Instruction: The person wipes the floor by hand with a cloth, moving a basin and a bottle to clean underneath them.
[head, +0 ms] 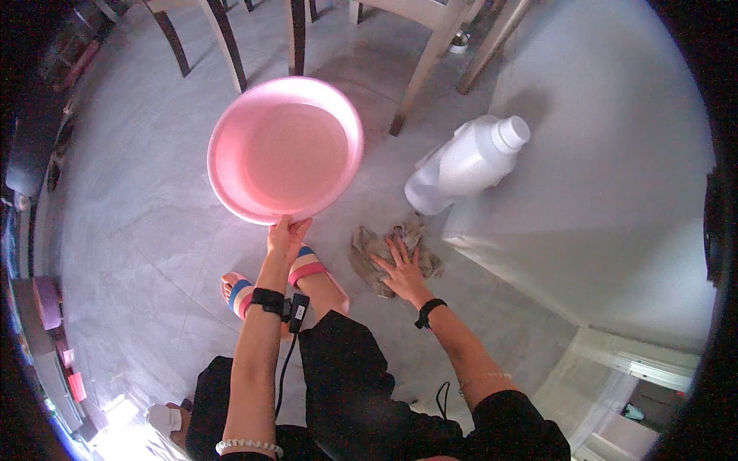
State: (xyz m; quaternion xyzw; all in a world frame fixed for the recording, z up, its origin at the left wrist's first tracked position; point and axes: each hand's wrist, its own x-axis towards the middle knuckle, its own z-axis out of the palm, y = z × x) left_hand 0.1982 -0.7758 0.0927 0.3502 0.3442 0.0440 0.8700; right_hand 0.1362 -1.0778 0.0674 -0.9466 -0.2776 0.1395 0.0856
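Observation:
My left hand (283, 235) grips the near rim of a round pink plastic basin (228, 152), thumb over the edge and fingers beneath. Cloudy liquid appears to cover the basin's bottom. To the right, my right hand (403, 272) rests with spread fingers on a crumpled grey-brown cloth (369, 262) on the floor. Part of the cloth is hidden under the palm. Just beyond the cloth stands a large white plastic bottle (475, 158) with a white cap, beside the wall corner.
Wooden chair legs (424, 75) stand beyond the basin. A pale wall (599, 144) juts out on the right. My feet in striped sandals (308, 266) are on the grey floor (144, 190) below the basin. A small metal bowl (459, 41) sits near the far chair legs.

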